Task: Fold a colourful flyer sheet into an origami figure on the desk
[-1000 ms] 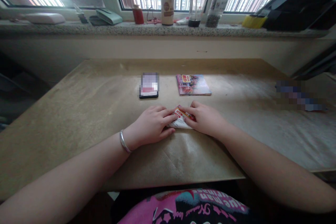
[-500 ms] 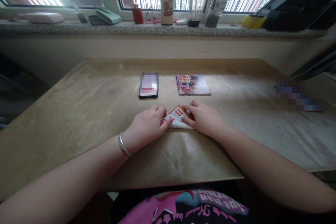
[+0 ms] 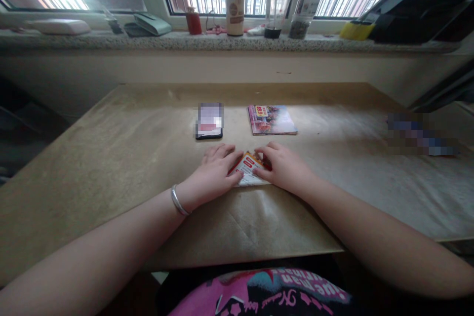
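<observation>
A small sheet of printed paper [image 3: 249, 170], white with red and orange print, lies folded into a triangle-like shape near the table's front edge. My left hand [image 3: 214, 172], with a silver bangle at the wrist, grips its left corner between thumb and forefinger; the other fingers stretch forward over the table. On the right side my right hand [image 3: 281, 164] pinches the paper, thumb on top and fingers curled at the far edge. Both hands partly cover the paper's sides.
Beyond the paper lie a phone [image 3: 209, 121] with a blurred screen and a stack of colourful leaflets [image 3: 273, 119]. A blurred object [image 3: 422, 134] rests at the table's right. Bottles, a red container [image 3: 193, 21] and a green case [image 3: 152, 24] stand on the stone windowsill [image 3: 207, 44].
My left hand has shifted its grip on the paper and its outer fingers have stretched out. The paper has turned slightly and come a little closer to me. My right hand has barely moved.
</observation>
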`<state>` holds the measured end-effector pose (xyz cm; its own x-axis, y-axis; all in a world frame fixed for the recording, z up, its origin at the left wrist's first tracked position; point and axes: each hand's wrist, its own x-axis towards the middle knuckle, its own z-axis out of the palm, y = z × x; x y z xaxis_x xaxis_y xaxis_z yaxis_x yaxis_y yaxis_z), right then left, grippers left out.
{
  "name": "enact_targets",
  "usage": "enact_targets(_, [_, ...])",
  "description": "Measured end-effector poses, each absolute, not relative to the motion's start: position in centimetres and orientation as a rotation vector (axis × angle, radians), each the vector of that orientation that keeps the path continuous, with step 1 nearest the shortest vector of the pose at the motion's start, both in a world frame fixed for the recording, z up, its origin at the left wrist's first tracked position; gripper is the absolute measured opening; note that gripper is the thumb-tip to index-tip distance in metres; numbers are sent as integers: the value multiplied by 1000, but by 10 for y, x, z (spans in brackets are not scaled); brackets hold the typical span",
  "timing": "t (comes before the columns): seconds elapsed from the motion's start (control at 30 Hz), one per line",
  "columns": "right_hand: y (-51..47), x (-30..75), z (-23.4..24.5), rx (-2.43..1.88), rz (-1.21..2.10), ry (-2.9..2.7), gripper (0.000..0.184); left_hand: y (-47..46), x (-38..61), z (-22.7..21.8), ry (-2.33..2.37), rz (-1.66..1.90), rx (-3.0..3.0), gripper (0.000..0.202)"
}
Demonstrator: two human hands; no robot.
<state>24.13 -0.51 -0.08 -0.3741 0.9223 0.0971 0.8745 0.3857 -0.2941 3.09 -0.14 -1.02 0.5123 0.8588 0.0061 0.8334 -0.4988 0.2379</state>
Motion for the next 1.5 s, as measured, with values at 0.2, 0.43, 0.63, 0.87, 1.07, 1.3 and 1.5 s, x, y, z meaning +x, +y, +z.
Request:
enact_targets(0.2, [1, 243, -10, -1452, 264, -2425, 41, 5, 29, -10, 1412, 243, 2501, 53])
enact_targets(0.43, [9, 243, -19, -1410, 402, -2317, 38, 12, 30, -16, 1361, 334, 2470, 49])
enact_targets(0.63, [8, 243, -17, -1326, 434, -2359, 36, 12, 38, -13, 1327, 301, 2516, 53])
enact_targets(0.87, [3, 243, -17, -1285, 431, -2370, 25, 9, 35, -8, 1251, 296, 2529, 39])
enact_targets(1.07, [1, 243, -16, -1268, 395, -2376, 22, 8, 35, -8, 1278, 345, 2492, 39])
enact_targets(1.3, [2, 243, -16, -1285, 394, -2383, 23, 14, 40, -6, 1305, 357, 2369, 36])
enact_targets(1.5, [3, 243, -18, -1284, 404, -2378, 25, 15, 44, -3, 1329, 324, 2328, 30])
